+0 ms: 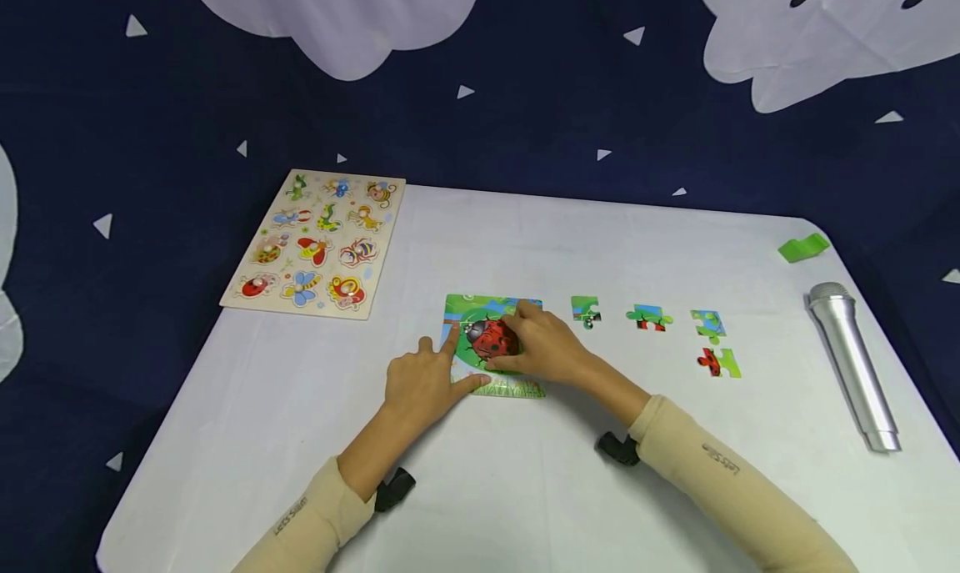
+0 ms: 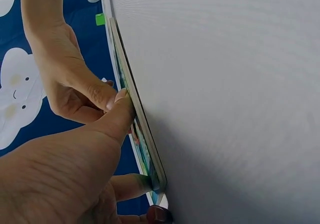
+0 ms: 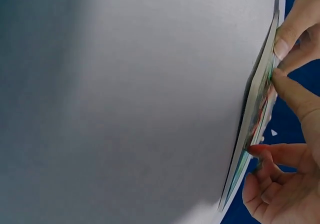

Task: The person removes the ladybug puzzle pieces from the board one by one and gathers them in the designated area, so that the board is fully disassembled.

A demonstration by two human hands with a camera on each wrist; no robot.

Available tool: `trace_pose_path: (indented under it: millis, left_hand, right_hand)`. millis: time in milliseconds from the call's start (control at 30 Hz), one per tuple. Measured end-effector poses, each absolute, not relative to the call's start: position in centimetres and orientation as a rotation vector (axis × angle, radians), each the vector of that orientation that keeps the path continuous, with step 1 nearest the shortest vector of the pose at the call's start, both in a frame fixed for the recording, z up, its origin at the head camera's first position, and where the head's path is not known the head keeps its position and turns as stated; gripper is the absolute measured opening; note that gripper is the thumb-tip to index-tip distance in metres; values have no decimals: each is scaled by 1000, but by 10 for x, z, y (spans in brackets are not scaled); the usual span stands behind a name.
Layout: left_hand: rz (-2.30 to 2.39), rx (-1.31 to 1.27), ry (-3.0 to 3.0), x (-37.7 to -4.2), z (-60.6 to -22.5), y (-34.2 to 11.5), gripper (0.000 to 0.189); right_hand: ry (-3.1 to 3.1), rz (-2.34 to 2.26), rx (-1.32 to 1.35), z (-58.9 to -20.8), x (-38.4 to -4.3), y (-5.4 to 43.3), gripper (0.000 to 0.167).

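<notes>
A ladybug puzzle board lies on the table, well left of the silver microphone. Four loose puzzle pieces lie left of the microphone, nearer to it. The person's left hand is unclenched, extended index finger and thumb touching the board. The right hand has thumb and fingers against the ladybug picture; whether they pinch a piece cannot be told. Just beyond the microphone lies a green scrap.

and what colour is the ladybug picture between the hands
The ladybug picture is red with black spots, clearest in the head view.
</notes>
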State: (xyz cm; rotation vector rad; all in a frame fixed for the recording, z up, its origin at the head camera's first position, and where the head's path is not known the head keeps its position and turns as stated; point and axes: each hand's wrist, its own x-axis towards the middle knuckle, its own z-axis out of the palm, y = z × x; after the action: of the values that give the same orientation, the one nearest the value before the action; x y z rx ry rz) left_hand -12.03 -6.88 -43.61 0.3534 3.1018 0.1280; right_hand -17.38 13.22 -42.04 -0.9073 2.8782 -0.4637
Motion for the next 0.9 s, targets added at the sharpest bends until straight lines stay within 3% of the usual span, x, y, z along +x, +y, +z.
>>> trace_pose_path:
  millis: [167,600,900]
  left_hand:
    - [138,367,3109,-121,-436,-69,94]
    - [153,377,3111,-120,-438,-70,93]
    - [176,382,3113,-121,-439,-71,93]
  right_hand:
    - [2878,-459,-916,-422,-177,131,64]
    - [2825,-518,-932,-425,-192,133,71]
    - [2838,-626,-928,-409,-187,172,70]
